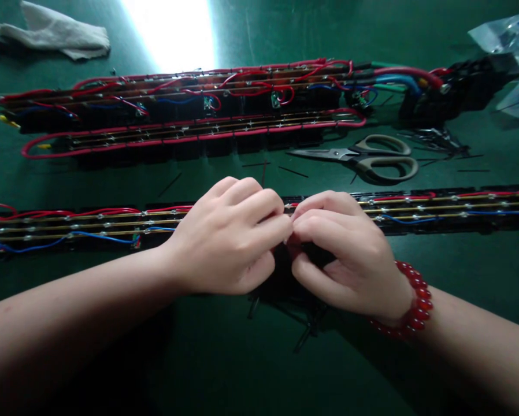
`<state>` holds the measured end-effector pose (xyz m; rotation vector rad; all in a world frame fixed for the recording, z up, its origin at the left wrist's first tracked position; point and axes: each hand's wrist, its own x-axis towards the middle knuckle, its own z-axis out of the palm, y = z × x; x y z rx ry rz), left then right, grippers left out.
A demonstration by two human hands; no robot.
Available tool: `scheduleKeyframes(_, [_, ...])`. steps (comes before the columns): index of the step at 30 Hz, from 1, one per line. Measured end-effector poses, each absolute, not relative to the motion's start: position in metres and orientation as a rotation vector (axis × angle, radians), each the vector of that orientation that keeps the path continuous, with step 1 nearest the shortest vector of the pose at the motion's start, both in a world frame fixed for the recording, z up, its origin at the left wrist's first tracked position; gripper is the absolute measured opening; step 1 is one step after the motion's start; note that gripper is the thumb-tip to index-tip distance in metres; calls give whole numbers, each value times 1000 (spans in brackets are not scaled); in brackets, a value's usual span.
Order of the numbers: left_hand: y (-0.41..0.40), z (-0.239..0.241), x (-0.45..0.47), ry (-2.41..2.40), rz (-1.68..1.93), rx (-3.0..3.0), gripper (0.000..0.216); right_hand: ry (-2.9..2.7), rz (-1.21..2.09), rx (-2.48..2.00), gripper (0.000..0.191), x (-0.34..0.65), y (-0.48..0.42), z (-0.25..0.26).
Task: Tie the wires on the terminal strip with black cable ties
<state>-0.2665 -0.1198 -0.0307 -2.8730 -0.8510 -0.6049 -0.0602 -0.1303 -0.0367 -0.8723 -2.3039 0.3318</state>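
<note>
My left hand [233, 237] and my right hand [340, 251] meet over the middle of a long black strip assembly [450, 211], which carries brass-coloured rods with red and blue wires. Both hands have their fingers curled and pinched, the fingertips nearly touching. Whatever lies between the fingers is hidden or too small to make out. The hands cover the strip's middle section. Below them on the table lie several thin black pieces [309, 335], partly in shadow. A red bead bracelet [419, 300] circles my right wrist.
Scissors [350, 155] lie beyond my right hand, near a pile of small dark pieces [437, 140]. Farther back are a wired assembly [242, 92] with a red cable loop [199, 136], a black connector end [459, 86], a white cloth [60, 34] and a plastic bag [517, 63].
</note>
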Motion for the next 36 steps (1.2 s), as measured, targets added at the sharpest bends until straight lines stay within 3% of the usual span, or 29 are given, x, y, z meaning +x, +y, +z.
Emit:
scheduleKeyframes(5, [-120, -30, -268, -540, -531, -2854, 22, -2208, 399, -881, 12, -58, -131, -37])
scheduleKeyframes(10, [-119, -32, -268, -345, -499, -2872, 18, -2191, 412, -864, 12, -58, -132, -38])
scheduleKeyframes(36, [-119, -30, -267, -338, -347, -3081, 23, -2169, 434, -842, 10, -59, -130, -41])
